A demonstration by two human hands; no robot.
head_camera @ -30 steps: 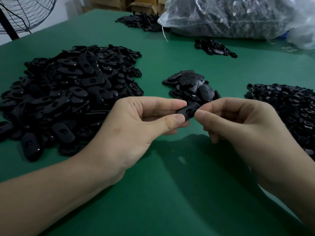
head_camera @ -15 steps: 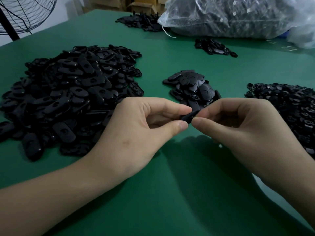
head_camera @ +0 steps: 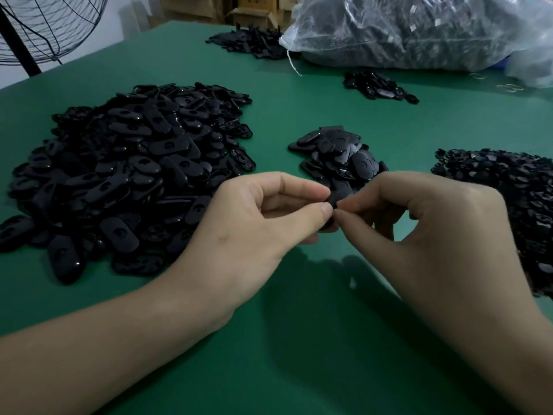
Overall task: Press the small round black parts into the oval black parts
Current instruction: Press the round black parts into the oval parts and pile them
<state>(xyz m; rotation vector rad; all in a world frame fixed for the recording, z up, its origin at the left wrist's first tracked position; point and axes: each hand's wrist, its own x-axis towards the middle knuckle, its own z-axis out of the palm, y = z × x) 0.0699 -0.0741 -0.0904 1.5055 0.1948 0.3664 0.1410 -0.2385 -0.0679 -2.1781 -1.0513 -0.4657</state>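
My left hand and my right hand meet above the green table, thumbs and forefingers pinching one oval black part between them. Only a sliver of that part shows between the fingertips; whether a round part sits in it is hidden. A big heap of oval black parts lies to the left. A heap of small round black parts lies at the right edge. A small pile of black oval pieces sits just behind my hands.
A clear plastic bag full of dark parts lies at the back right, with two smaller black piles near it. A wire fan guard stands at the far left. Cardboard boxes stand behind the table.
Both hands have drawn closer together and the oval part, plainly seen between them a second ago, is now almost covered by the fingertips.
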